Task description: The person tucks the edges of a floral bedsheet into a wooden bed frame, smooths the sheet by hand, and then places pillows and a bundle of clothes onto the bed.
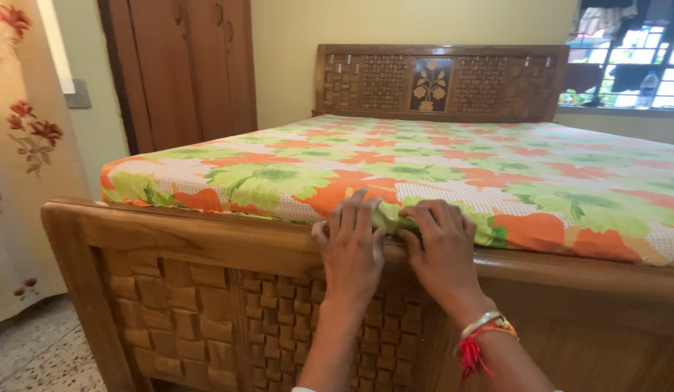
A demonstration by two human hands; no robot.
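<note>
Pinched between the fingers of the right hand [442,243] is a fold of the floral bedsheet [395,170], pressed flat beside it by the open left hand [351,243] at the wooden footboard [206,247]. Tucking appears underway; pushing the edge down seems needed. Beyond are seen a carved headboard [438,81], wardrobe [184,65] and window [627,62].

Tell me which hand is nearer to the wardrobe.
Left. The left hand rests on the footboard edge, on the wardrobe side; the right hand lies just beyond it, pressing the floral bedsheet.
</note>
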